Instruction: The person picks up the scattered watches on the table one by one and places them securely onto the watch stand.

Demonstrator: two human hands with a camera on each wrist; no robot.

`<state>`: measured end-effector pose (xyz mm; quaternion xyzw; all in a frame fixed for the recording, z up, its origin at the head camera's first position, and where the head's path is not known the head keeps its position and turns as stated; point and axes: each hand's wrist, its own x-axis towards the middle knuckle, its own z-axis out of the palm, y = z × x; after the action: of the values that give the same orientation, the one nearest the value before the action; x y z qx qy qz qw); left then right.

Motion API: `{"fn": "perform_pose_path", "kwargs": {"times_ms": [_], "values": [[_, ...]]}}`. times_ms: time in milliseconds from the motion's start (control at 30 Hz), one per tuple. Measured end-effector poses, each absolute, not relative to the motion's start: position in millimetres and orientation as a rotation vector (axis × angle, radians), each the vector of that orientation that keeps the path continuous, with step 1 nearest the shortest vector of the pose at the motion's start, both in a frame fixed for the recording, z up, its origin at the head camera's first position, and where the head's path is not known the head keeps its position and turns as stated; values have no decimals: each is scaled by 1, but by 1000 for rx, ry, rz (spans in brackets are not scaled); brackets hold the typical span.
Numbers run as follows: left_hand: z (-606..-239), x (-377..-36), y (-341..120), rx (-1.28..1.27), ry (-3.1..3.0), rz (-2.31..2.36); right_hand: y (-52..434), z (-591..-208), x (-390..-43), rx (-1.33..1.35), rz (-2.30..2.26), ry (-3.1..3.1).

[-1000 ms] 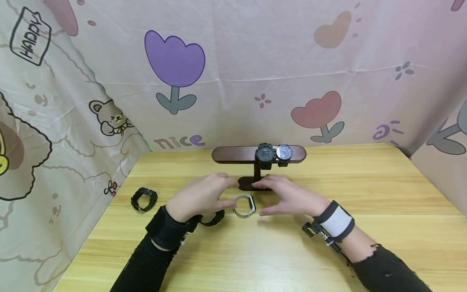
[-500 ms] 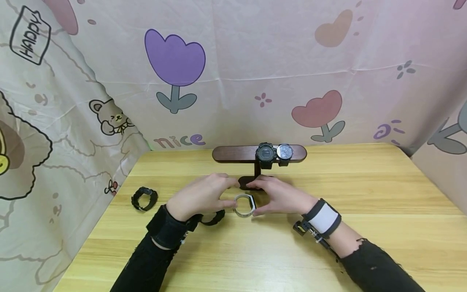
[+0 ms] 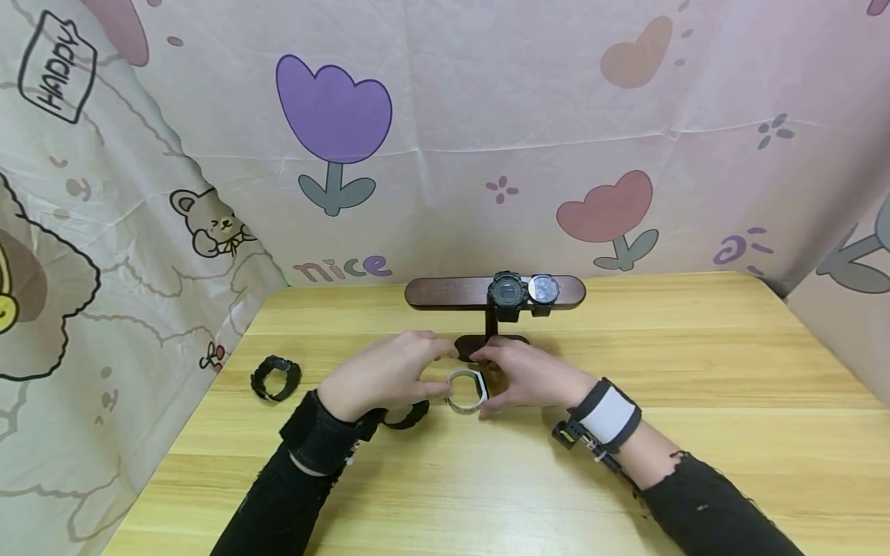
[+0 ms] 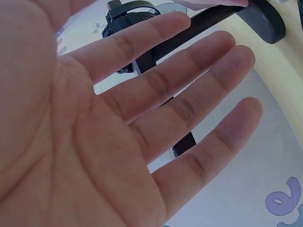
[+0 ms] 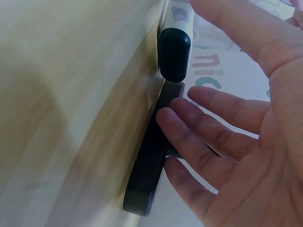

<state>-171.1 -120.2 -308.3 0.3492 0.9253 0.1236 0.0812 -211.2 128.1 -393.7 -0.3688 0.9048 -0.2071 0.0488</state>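
Note:
A watch with a white band and black face (image 3: 466, 390) lies on the wooden table (image 3: 487, 486), between my two hands. My left hand (image 3: 406, 364) hovers just left of it, palm and fingers spread straight in the left wrist view (image 4: 142, 118). My right hand (image 3: 518, 372) is close on its right, fingers relaxed and apart (image 5: 227, 142), with the watch (image 5: 173, 52) just beyond the fingertips. Neither hand holds anything. Behind them stands a dark wooden T-shaped stand (image 3: 445, 294) carrying two dark watches (image 3: 505, 294) (image 3: 542, 289).
A black watch (image 3: 275, 378) lies near the table's left edge. Another black band (image 3: 405, 418) sits partly under my left wrist. The stand's dark base (image 5: 147, 175) lies right by my right fingers. Patterned cloth (image 3: 445, 139) walls in the back and sides.
My right hand has slid left, closing in on the white-banded watch. The left hand and the watches have stayed where they were.

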Motion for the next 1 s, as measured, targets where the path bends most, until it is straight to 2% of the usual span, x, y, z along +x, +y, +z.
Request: {"fn": "perform_pose_path", "kwargs": {"times_ms": [1000], "values": [[-311, -172, -119, 1044, 2745, 389, 118, -398, -207, -1226, -459, 2860]]}}
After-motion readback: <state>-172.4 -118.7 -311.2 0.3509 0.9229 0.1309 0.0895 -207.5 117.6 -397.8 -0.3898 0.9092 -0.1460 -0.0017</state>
